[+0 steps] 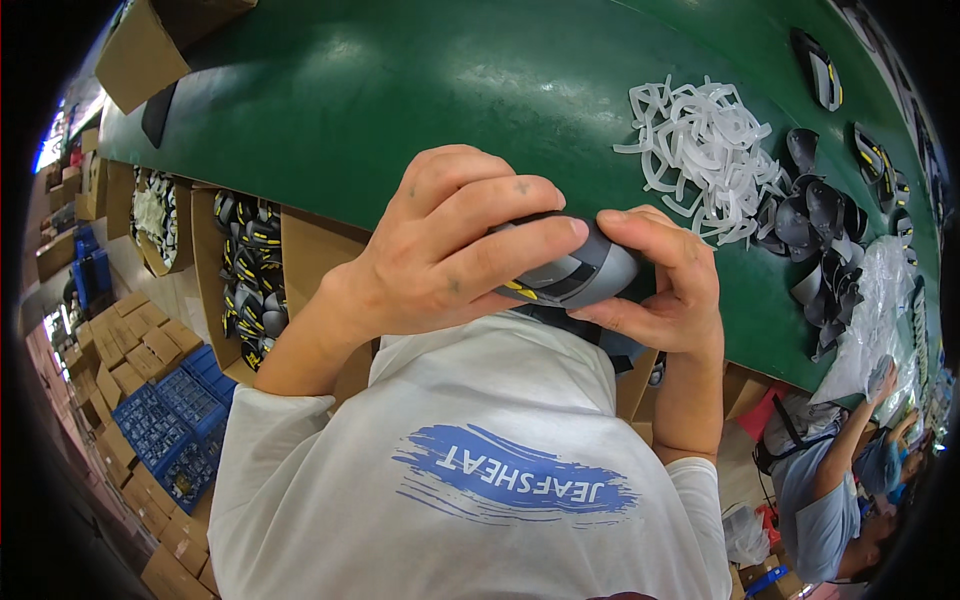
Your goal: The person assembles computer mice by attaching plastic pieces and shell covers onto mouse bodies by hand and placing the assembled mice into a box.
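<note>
Close to my chest, at the near edge of the green table, both hands grip a grey and black computer mouse (592, 278) with yellow accents. My left hand (455, 235) lies over its left side, fingers bent across the top. Thumb and fingers of my right hand (672, 275) pinch the mouse's right end. Part of the mouse is hidden under my left fingers. Farther right on the table lies a heap of translucent white plastic strips (700, 150). Beside it is a pile of dark curved shells (815, 230).
An open cardboard box (300, 250) full of similar mice stands left of me, below the green table (400, 90). A clear plastic bag (870, 310) and more mouse parts (822, 75) lie at the right. Another person (825, 500) sits at the lower right. Blue crates (175, 420) are at the left.
</note>
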`<move>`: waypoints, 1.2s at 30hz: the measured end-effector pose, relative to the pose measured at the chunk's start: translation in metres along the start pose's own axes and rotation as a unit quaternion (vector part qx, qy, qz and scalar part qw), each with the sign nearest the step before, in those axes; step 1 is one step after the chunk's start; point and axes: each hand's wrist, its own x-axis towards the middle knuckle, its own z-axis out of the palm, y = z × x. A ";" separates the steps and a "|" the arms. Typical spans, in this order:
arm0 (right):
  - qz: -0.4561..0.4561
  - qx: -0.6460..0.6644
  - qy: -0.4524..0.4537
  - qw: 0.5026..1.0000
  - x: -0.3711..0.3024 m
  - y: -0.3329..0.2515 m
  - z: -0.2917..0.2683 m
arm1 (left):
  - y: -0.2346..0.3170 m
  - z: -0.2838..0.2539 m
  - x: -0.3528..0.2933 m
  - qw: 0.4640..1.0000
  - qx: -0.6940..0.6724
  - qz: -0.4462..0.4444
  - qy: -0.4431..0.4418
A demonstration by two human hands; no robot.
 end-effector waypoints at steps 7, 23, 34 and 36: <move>-0.073 -0.138 0.010 0.988 0.014 -0.005 0.010 | 0.011 -0.011 0.003 0.976 -0.125 -0.148 -0.095; -0.077 -0.100 0.054 0.991 0.002 -0.002 0.004 | 0.033 -0.019 0.027 0.966 -0.063 -0.228 -0.104; 0.083 0.222 0.067 0.969 0.040 -0.034 0.010 | -0.033 0.001 -0.048 0.949 0.160 -0.266 -0.056; 0.038 0.371 -0.004 0.928 0.084 -0.037 0.004 | -0.035 0.005 -0.050 0.951 0.169 -0.257 -0.040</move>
